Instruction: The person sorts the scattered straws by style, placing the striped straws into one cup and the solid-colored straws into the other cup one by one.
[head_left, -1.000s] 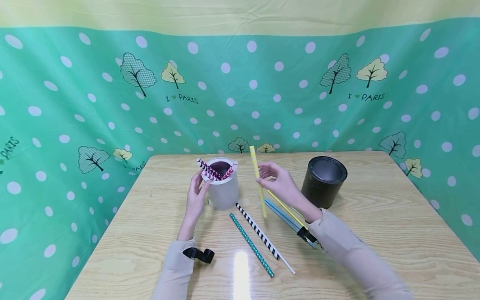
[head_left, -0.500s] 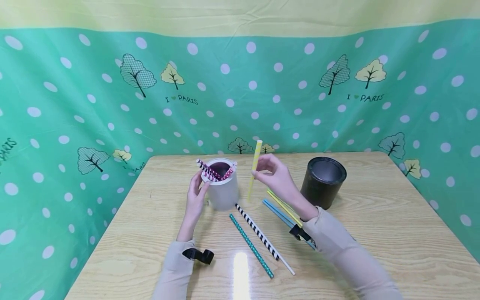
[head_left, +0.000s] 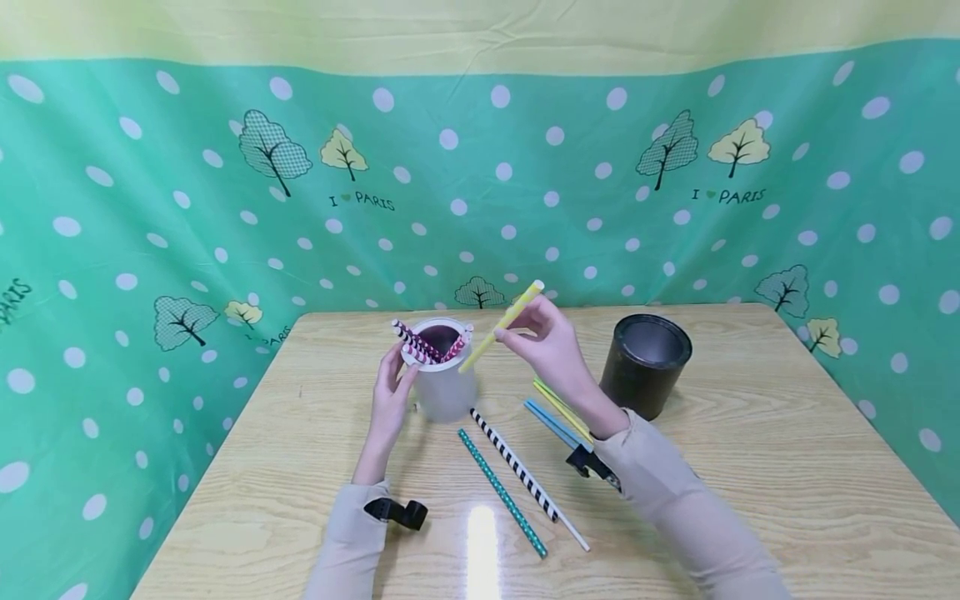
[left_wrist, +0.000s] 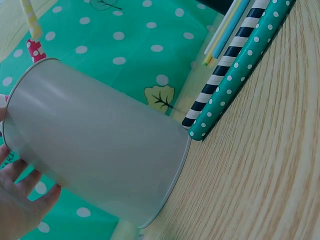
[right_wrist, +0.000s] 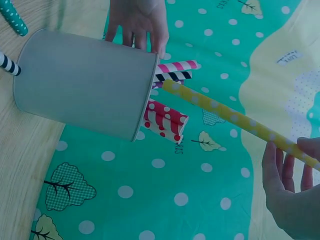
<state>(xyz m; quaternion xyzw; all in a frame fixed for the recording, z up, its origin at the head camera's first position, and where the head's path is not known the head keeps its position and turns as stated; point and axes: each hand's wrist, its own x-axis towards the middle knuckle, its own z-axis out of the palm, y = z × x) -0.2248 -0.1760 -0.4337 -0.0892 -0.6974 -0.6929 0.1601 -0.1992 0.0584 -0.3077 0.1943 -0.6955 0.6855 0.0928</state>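
A white can (head_left: 447, 393) stands upright on the table, holding several patterned paper straws (right_wrist: 167, 120) in pink, red, black and purple. My left hand (head_left: 389, 400) grips its left side, thumb near the rim. Between thumb and fingers, my right hand (head_left: 553, 346) pinches a yellow straw with white dots (head_left: 495, 333). That straw slants down to the left, its lower end close to the can's right rim in the head view. In the right wrist view, the yellow straw's tip (right_wrist: 172, 87) is just outside the can's mouth, near the straws sticking out.
On the table (head_left: 300, 467) lie a black-striped straw (head_left: 517, 467), a white straw (head_left: 573, 531), a green dotted straw (head_left: 502, 492), blue straws (head_left: 555, 422) and yellow straws (head_left: 566, 412). A black can (head_left: 647, 367) stands at the right. A patterned cloth (head_left: 465, 183) hangs behind.
My right hand has moved slightly up, and the yellow straw has tilted from near upright to a slant, its lower end swinging left toward the white can. My left hand stays on the can.
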